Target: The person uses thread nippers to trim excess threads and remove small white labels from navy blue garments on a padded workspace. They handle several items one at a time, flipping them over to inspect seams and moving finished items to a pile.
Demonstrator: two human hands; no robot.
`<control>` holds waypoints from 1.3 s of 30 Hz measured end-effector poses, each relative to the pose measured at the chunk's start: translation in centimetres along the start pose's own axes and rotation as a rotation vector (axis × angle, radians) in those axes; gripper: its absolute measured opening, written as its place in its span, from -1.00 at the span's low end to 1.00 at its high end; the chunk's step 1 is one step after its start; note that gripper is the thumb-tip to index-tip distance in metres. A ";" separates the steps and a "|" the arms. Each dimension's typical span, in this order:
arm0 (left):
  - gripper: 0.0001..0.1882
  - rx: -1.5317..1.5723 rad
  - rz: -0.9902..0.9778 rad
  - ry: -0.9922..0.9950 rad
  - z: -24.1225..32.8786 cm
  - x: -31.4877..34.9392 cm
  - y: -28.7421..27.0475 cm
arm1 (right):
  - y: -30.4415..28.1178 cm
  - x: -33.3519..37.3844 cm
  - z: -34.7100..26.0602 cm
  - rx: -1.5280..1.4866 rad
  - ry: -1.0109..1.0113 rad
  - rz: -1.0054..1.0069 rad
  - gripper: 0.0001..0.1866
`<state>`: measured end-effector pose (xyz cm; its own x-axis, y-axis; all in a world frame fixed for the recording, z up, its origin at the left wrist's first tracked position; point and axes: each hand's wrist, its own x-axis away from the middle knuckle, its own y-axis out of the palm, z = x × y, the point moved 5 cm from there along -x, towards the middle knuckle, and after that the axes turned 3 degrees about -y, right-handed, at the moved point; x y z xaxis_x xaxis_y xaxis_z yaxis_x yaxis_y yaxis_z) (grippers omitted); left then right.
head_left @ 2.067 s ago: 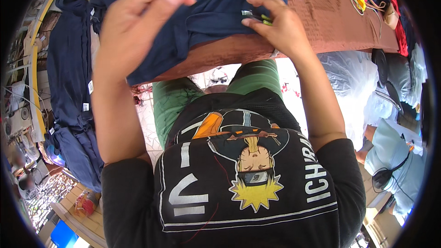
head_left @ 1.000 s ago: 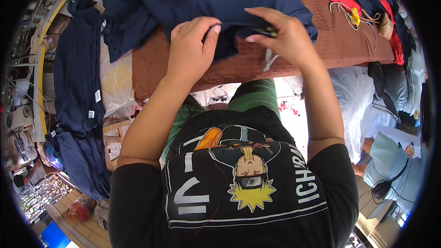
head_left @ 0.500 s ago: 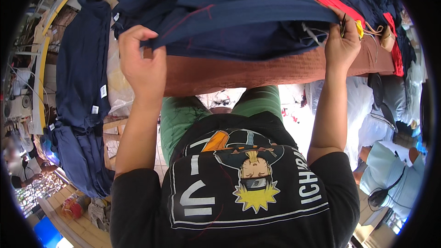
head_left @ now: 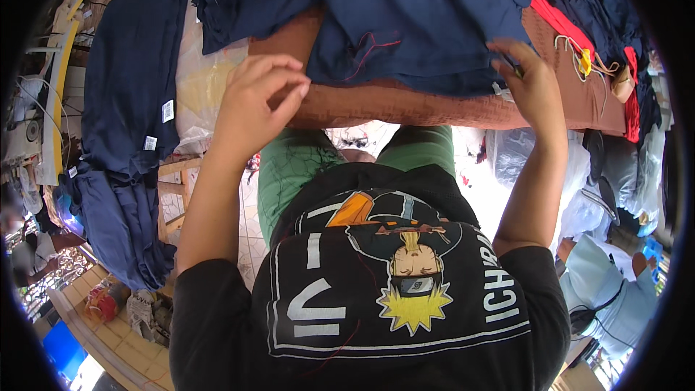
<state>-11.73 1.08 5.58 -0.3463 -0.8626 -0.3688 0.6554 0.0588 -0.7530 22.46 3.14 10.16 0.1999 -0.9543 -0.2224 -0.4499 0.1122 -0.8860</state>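
Observation:
A navy garment (head_left: 427, 25) lies over the brown-covered work surface (head_left: 413, 107) ahead of me, its hem near the front edge. A loose red thread (head_left: 373, 45) is on the cloth. My left hand (head_left: 257, 105) hovers left of the hem, apart from the cloth, fingers curved and thumb near the fingertips, with nothing in it. At the garment's right corner is my right hand (head_left: 534, 90), bent over a small dark pointed tool (head_left: 518, 71) that its fingers mostly hide. A small pale tag or thread end (head_left: 499, 89) sticks out by that corner.
Navy garments with white tags (head_left: 130, 72) hang or lie in a stack at left, beside clear plastic (head_left: 206, 94). At right are a red strip (head_left: 554, 18), a yellow item with cords (head_left: 584, 61) and plastic bags (head_left: 515, 159). A person in light blue (head_left: 597, 286) is at lower right.
The raised hem has come down flat on the brown surface. My left hand has let go of it and moved right; my right hand has lowered slightly beside the corner.

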 end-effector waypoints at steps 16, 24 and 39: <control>-0.82 0.004 0.096 -0.064 0.8 -5.1 8.8 | 12.2 -2.5 -4.0 -0.315 0.007 -0.177 -0.82; -0.85 0.185 -0.120 -0.535 0.3 -6.2 8.2 | 12.1 -1.8 -3.5 -0.425 -0.119 -0.049 -0.79; -0.80 0.615 -0.087 -0.488 -1.1 -6.7 10.3 | 10.6 -1.5 -4.2 -0.522 -0.107 -0.025 -0.72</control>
<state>-3.36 8.03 -0.29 -0.1727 -0.9828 0.0657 0.9423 -0.1843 -0.2794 13.72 4.62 2.83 0.2912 -0.9183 -0.2683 -0.8118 -0.0888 -0.5771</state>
